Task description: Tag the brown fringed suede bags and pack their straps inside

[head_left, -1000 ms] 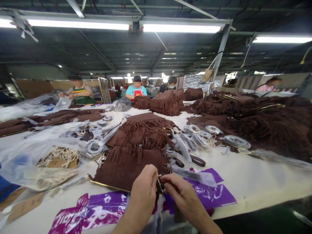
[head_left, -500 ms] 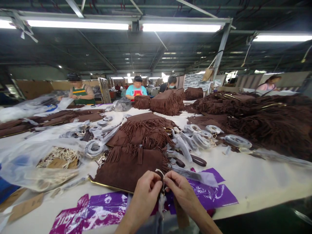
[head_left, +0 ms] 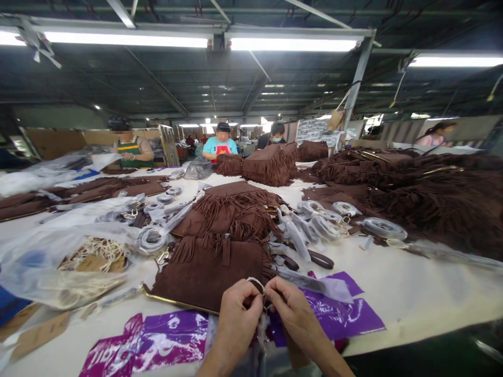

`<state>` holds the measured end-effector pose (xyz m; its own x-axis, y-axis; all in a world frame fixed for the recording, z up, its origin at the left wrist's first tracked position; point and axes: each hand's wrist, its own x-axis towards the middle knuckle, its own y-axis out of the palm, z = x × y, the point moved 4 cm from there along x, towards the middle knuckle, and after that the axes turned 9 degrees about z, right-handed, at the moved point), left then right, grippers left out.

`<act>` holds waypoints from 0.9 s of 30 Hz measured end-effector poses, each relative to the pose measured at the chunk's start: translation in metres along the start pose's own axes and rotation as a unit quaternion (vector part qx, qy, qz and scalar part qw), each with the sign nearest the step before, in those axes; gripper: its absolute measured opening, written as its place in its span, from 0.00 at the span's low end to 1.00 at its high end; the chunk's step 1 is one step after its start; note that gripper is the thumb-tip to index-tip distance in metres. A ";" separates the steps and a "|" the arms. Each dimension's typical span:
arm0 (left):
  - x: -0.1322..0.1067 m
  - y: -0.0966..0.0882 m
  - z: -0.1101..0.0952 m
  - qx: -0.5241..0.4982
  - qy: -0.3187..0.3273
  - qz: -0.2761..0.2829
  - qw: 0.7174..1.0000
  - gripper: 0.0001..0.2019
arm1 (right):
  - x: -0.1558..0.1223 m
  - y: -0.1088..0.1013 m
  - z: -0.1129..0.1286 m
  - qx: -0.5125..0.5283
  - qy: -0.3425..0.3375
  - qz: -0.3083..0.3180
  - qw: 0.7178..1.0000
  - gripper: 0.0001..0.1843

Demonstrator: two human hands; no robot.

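My left hand (head_left: 237,320) and my right hand (head_left: 291,310) meet at the near edge of the white table (head_left: 408,293), both pinched on a thin white string loop (head_left: 256,283) between the fingertips. Just beyond them lies a brown suede fringed bag (head_left: 204,269) with a gold edge, flat on the table. Purple plastic bags (head_left: 157,337) lie under and beside my hands.
A stack of fringed bags (head_left: 233,209) sits behind the near one, and a big heap (head_left: 432,193) fills the right. Wrapped straps (head_left: 314,222) lie mid-table. A clear bag of string tags (head_left: 78,262) is at left. Other people (head_left: 220,141) work at the far end.
My hands have come together and dropped slightly toward me; the string now forms a small loop between the fingertips. A person at far left has shifted a plastic sheet.
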<state>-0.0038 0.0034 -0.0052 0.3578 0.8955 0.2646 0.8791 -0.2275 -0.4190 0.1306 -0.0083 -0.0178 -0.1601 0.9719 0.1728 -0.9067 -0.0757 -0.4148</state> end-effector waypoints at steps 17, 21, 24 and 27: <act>0.007 -0.003 0.009 -0.500 -0.169 0.085 0.845 0.08 | -0.020 -0.013 -0.009 0.445 0.080 0.118 0.884 0.21; 0.003 -0.004 0.012 -0.501 -0.160 0.092 0.845 0.10 | -0.015 -0.006 -0.023 0.306 0.064 0.038 0.949 0.18; 0.001 -0.004 0.015 -0.497 -0.159 0.087 0.849 0.12 | -0.011 -0.001 -0.024 0.145 0.032 0.033 0.988 0.14; 0.000 -0.003 0.015 -0.491 -0.138 0.088 0.855 0.10 | -0.007 -0.002 -0.009 -0.111 0.001 0.036 0.993 0.04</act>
<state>-0.0115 0.0105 -0.0170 0.5428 0.8399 0.0006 0.7083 -0.4581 0.5371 0.1366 -0.0132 -0.0264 -0.2205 0.9663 0.1333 -0.7847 -0.0946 -0.6126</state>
